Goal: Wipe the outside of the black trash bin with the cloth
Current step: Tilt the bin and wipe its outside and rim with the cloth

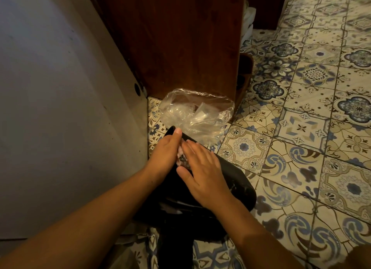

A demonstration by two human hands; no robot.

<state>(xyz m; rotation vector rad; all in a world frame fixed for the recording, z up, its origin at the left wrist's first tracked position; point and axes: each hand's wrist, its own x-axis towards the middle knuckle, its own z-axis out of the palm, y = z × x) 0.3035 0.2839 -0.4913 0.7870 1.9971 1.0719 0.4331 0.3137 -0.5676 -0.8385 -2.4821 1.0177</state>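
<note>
The black trash bin [239,180] lies tipped on its side on the patterned tile floor, its rim pointing away from me. My left hand [164,152] holds the bin near its far rim, thumb on the edge. My right hand [202,168] lies flat with straight fingers on a small pale cloth [181,158], pressing it against the bin's side. Only a scrap of the cloth shows between the two hands.
A clear plastic bag [196,112] lies on the floor just beyond the bin, against a brown wooden cabinet [180,37]. A pale wall or panel [60,108] runs along the left. Patterned floor tiles [301,128] spread out to the right.
</note>
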